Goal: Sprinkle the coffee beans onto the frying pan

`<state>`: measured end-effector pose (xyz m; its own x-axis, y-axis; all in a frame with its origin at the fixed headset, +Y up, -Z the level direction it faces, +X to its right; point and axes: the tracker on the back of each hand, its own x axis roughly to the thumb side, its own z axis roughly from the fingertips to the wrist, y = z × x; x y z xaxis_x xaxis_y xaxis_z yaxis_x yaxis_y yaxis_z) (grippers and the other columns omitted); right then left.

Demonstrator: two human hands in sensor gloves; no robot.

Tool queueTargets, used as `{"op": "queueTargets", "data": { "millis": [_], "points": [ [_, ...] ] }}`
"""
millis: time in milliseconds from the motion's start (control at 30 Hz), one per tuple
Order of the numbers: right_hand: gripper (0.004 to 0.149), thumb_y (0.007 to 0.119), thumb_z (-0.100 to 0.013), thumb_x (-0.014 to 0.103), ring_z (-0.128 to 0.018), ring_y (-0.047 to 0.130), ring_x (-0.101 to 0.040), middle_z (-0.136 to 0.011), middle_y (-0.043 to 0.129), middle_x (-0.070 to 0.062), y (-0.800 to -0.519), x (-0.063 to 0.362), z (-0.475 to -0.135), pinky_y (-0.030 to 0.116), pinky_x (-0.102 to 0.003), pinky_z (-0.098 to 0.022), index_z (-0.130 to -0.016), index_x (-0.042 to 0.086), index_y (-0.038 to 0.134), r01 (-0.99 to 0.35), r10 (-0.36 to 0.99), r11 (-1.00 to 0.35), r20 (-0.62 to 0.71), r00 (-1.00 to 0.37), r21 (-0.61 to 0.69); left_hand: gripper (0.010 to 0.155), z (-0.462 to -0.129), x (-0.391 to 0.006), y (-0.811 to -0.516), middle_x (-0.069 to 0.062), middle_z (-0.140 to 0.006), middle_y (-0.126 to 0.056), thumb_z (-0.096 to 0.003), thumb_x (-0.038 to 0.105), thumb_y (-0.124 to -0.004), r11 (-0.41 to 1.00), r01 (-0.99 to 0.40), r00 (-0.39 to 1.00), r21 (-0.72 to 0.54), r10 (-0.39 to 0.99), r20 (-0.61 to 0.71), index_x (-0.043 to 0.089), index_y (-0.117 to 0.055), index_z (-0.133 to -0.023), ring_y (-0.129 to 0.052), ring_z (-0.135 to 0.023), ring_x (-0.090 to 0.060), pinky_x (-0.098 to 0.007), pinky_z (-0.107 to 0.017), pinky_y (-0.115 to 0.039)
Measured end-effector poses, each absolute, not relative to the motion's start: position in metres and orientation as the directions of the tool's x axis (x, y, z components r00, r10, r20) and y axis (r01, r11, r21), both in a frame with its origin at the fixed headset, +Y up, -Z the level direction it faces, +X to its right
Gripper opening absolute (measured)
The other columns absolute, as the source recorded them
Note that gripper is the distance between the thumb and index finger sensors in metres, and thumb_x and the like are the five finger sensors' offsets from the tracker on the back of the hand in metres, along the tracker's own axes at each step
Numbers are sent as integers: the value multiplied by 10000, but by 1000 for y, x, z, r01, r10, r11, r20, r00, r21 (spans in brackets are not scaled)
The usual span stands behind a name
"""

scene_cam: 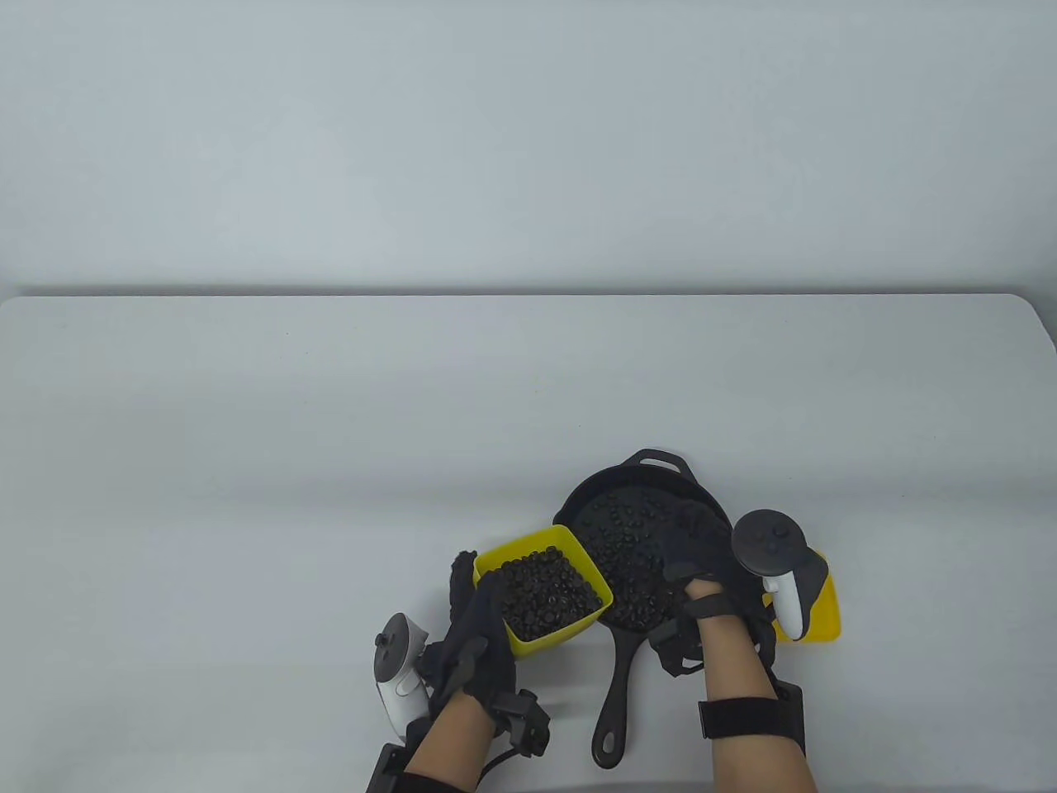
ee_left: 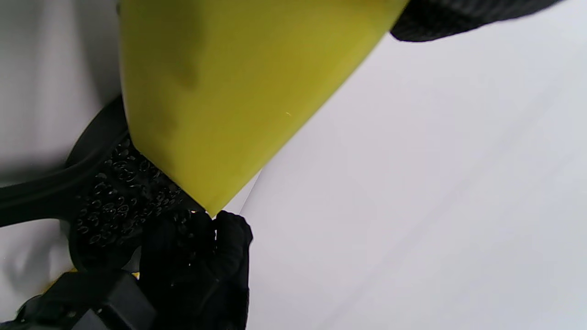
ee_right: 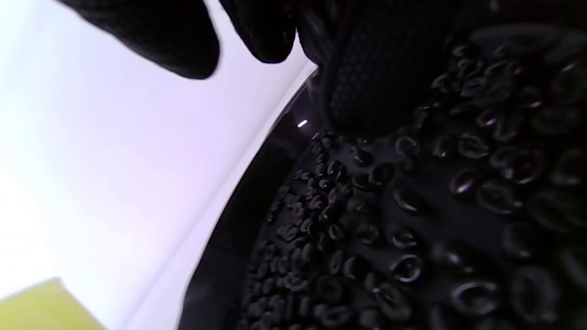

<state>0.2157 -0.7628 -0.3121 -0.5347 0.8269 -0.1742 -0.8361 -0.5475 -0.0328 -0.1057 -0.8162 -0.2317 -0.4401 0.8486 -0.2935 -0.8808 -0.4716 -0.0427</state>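
Many coffee beans [scene_cam: 549,588] sit in the yellow tub [scene_cam: 580,555] your left hand [scene_cam: 472,636] holds, directly left of your right hand [scene_cam: 698,549], which hovers over the frying pan [scene_cam: 578,508]; whether its fingers hold beans I cannot tell.

Yellow tub [scene_cam: 578,552], black pan [scene_cam: 615,669]

Beans [scene_cam: 549,591] in tub [scene_cam: 578,547], left of pan [scene_cam: 588,496].
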Motion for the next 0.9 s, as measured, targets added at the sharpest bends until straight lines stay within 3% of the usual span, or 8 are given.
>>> {"op": "queueTargets", "data": {
  "millis": [133, 233, 367, 567, 667, 767, 900],
  "points": [
    [805, 652, -618, 652, -727, 769, -581, -1028, 479, -325, -762, 217, -309, 884, -409, -377, -1122, 72, 413, -909, 905, -414, -124, -407, -39, 787, -232, -107, -816, -200, -1035, -325, -552, 633, -631, -473, -880, -443, -36, 847, -293, 384, -69, -1045, -653, -919, -453, -481, -679, -718],
    [878, 624, -605, 718, -731, 619, -725, -1032, 370, -393, -765, 212, -310, 864, -486, -336, -1124, 37, 430, -929, 922, -360, -118, -369, 89, 787, -232, -107, -816, -200, -1035, -325, -552, 632, -631, -470, -882, -440, -37, 849, -291, 383, -69, -1045, -655, -918, -454, -481, -680, -717],
    [920, 600, -599, 748, -675, 708, -702, -987, 490, -397, -758, 205, -309, 880, -454, -323, -1066, -41, 522, -877, 879, -463, -64, -473, 132, 787, -231, -107, -816, -201, -1035, -324, -553, 631, -632, -465, -884, -434, -43, 851, -296, 383, -70, -1045, -651, -919, -456, -484, -679, -715],
    [752, 647, -616, 638, -672, 842, -562, -923, 663, -323, -722, 181, -297, 887, -409, -351, -973, -23, 654, -887, 879, -461, 144, -455, 9, 787, -232, -106, -816, -206, -1035, -323, -555, 627, -635, -450, -891, -413, -64, 860, -300, 381, -72, -1047, -648, -918, -461, -489, -678, -713],
    [596, 655, -630, 553, -678, 888, -496, -915, 715, -260, -709, 165, -291, 890, -367, -416, -924, 37, 712, -914, 882, -398, 306, -357, 80, 787, -232, -105, -815, -207, -1035, -324, -556, 625, -637, -424, -902, -385, -86, 876, -290, 379, -75, -1049, -648, -917, -462, -490, -677, -713],
    [445, 724, -600, 439, -620, 930, -486, -856, 790, -231, -703, 146, -288, 900, -369, -386, -821, 60, 796, -917, 844, -374, 460, -276, 138, 789, -231, -103, -814, -208, -1035, -325, -555, 624, -638, -415, -904, -374, -101, 883, -283, 378, -75, -1050, -650, -916, -463, -492, -676, -713],
    [379, 787, -569, 389, -575, 966, -475, -812, 838, -219, -698, 123, -284, 916, -363, -353, -764, 69, 839, -824, 778, -531, 499, -383, 196, 786, -231, -100, -812, -206, -1035, -328, -555, 625, -639, -412, -904, -370, -118, 889, -270, 380, -78, -1050, -650, -918, -460, -490, -676, -715]
  ]
}}
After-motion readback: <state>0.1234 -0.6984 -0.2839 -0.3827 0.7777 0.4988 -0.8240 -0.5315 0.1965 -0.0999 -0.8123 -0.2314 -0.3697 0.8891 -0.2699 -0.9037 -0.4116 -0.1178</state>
